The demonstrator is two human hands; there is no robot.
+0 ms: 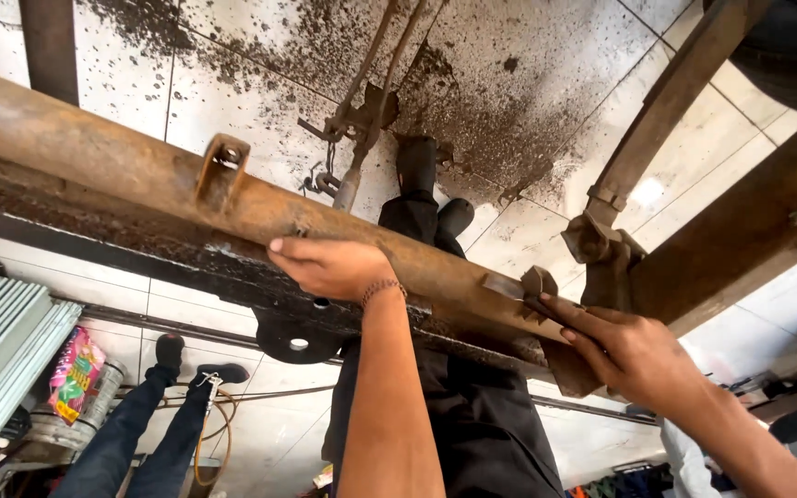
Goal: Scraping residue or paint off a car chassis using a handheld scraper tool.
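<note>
Nearest us, our right hand (634,350) at four o'clock pinches a thin flat metal tool (518,290), fingers closed on it, its tip against a small bracket (540,279). At centre, our left hand (329,267) lies flat, fingers together, holding nothing, on the rusty beam (113,161). This beam runs from nine to four o'clock, brown and flaking. Farther off, the tiled floor (555,55) is strewn with dark rust dust.

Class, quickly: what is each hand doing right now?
Left hand: open, resting flat on the rusty metal beam.
Right hand: closed on a thin flat tool.
</note>
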